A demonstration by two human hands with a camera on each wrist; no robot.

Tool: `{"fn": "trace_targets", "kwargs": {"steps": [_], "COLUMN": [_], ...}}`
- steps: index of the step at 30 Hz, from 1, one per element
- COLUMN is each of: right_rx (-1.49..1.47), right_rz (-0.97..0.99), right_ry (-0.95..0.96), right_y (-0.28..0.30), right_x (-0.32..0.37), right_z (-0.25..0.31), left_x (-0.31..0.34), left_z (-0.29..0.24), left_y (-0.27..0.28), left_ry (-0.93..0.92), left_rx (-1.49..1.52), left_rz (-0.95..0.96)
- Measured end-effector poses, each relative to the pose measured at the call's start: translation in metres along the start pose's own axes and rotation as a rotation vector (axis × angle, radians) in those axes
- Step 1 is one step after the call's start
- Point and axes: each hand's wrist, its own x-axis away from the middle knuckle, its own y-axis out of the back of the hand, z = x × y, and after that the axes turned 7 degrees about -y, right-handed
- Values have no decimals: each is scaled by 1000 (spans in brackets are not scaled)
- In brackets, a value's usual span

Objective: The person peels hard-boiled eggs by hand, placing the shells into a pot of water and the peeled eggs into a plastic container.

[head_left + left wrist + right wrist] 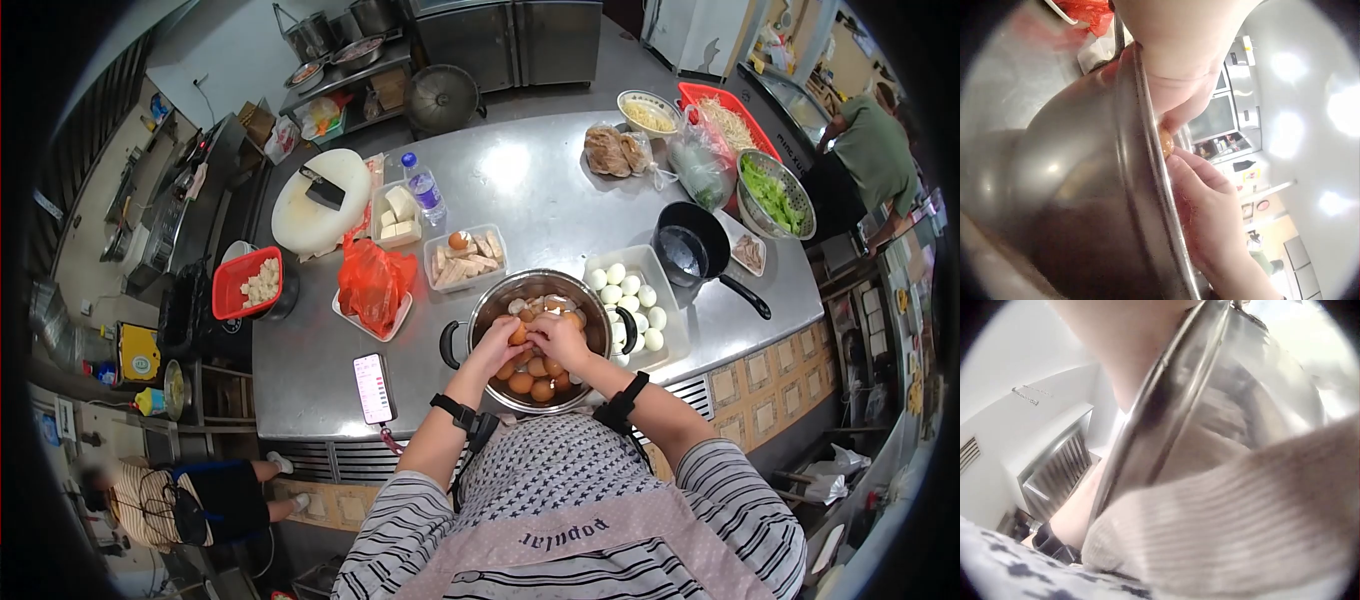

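Observation:
Over a steel pot (480, 385) of brown-shelled eggs (540, 390), the left hand (494, 347) holds a brown egg (518, 334) in curled fingers. The right hand (562, 340) meets it from the other side, its fingertips pinching at the shell. In the left wrist view, this egg (1167, 142) shows just past the pot rim, with the right hand (1213, 215) below it and the left hand (1179, 94) above. The right wrist view shows the pot's side (1216, 419) and part of the right arm; the fingertips are hidden there.
A clear tray (680, 340) of peeled white eggs (628, 300) stands right of the pot, beside a black saucepan (690, 243). Behind and left are a food container (466, 262), a red bag (372, 285) and a phone (373, 388). A person (870, 150) stands at far right.

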Motion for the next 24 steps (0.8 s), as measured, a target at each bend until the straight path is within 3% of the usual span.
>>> {"fn": "trace_targets", "kwargs": {"steps": [14,17,23,24], "right_rx": [101,118,490,283], "right_rz": [-15,-16,-47,-49], "right_ry": [78,-30,-243,-240], "right_y": [1,-5,-4,0], "right_x": [1,1,1,-1], "right_z": [3,-9,-18,-10], "left_x": [4,2,-5,-6], "left_z": [-2,-2,-1,-1], "left_y": [-5,-1,7,8], "left_ry": [9,63,127,121], "left_rx": [-47,20,108,97], "left_rz": [21,-2,-26,-3]}}
